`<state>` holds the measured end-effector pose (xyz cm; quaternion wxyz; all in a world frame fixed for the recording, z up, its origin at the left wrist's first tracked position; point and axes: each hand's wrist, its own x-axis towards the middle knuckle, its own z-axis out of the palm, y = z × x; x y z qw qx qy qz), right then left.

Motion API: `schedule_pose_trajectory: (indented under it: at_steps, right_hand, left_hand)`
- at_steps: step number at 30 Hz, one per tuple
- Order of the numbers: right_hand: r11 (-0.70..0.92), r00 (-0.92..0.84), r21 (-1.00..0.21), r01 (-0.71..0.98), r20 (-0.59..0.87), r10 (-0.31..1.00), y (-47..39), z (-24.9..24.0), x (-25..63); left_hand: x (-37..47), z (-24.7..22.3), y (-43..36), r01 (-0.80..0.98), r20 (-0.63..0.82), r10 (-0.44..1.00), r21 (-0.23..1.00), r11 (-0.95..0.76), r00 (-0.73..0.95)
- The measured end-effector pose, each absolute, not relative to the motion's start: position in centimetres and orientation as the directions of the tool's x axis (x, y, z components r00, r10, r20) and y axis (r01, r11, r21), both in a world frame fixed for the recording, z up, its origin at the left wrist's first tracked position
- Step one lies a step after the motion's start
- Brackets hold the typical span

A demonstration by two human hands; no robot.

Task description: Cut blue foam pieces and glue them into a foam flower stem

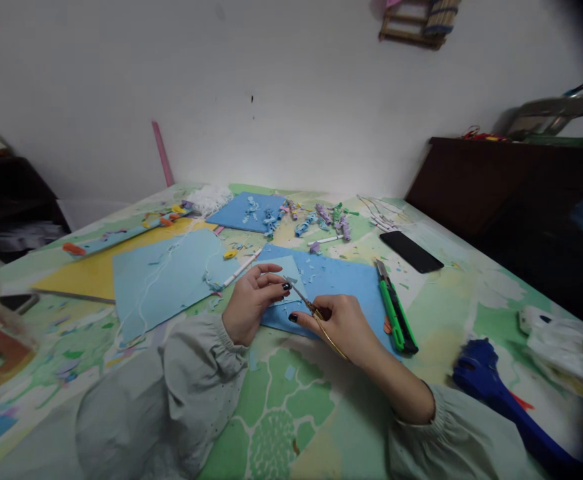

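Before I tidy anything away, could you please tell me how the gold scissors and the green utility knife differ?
The scissors are gold-coloured; the utility knife is green and black. The scissors are slender, while the utility knife looks bulkier. The right hand holds the scissors, whereas the utility knife lies untouched. Both are cutting tools.
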<state>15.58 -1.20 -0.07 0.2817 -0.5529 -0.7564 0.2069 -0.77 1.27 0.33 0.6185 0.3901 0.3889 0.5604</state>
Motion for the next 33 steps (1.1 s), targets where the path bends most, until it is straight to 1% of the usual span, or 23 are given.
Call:
schedule_pose_trajectory:
  at_steps: [10, 15, 24, 33]
  right_hand:
    - [0.302, -0.234, -0.608, 0.734, 0.190, 0.953, -1.27, 0.31, 15.67]
    - [0.319, -0.237, -0.589, 0.743, 0.215, 0.947, -1.23, 0.33, 15.79]
    - [0.303, -0.224, -0.603, 0.738, 0.206, 0.953, -1.13, 0.36, 15.81]
    - [0.306, -0.224, -0.614, 0.728, 0.209, 0.952, -1.12, 0.39, 16.02]
  left_hand:
    - [-0.77, 0.34, 1.28, -0.381, -0.024, 0.998, 0.924, 0.044, 0.056]
    - [-0.92, 0.08, 1.47, -0.353, 0.018, 0.999, 0.935, -0.001, 0.045]
    - [-1.15, -0.29, 1.78, -0.326, 0.057, 0.998, 0.944, -0.045, 0.026]
    - [-1.08, -0.11, 1.81, -0.328, 0.055, 0.998, 0.943, -0.054, -0.007]
